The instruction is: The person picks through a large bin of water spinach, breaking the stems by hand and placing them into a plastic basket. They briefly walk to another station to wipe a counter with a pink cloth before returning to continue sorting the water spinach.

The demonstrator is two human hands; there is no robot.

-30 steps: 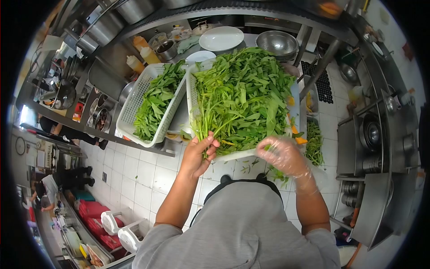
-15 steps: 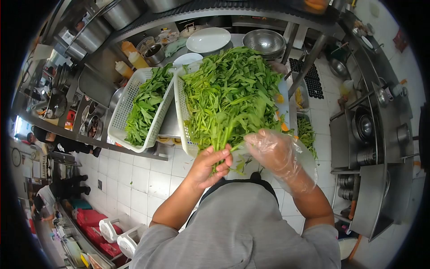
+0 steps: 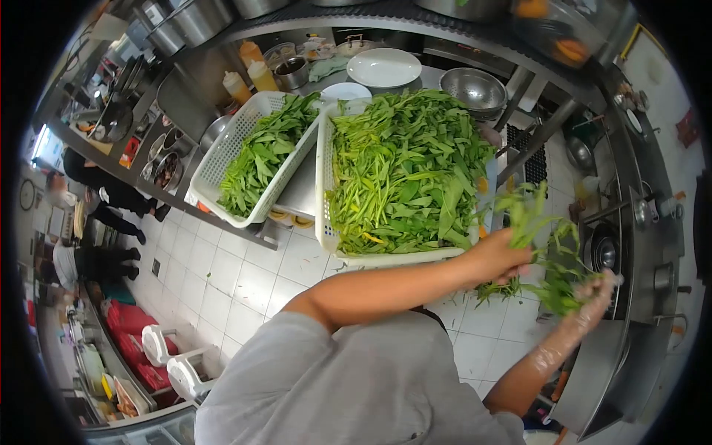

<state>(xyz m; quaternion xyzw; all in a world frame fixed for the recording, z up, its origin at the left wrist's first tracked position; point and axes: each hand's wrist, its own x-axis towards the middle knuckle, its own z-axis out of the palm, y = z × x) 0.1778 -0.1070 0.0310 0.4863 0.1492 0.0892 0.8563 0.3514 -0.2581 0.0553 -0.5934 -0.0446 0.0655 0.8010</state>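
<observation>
On the left, a narrow white perforated plastic basket (image 3: pixel 224 152) is holding long-leaved greens (image 3: pixel 263 156) and is resting on the grey metal counter (image 3: pixel 297 191). Beside it, a wider white plastic basket (image 3: pixel 325 193) is carrying a heaped pile of leafy green stalks (image 3: pixel 408 170). To its right, I am seeing the bare left hand (image 3: pixel 500 258); its grip is curling firmly around a loose green bunch (image 3: pixel 525 226), which is extending between both hands. Farthest right, the right hand (image 3: pixel 593 300), wearing a clear plastic glove, is touching the bunch's leaves; blur is obscuring its grip, so I cannot tell its opening.
</observation>
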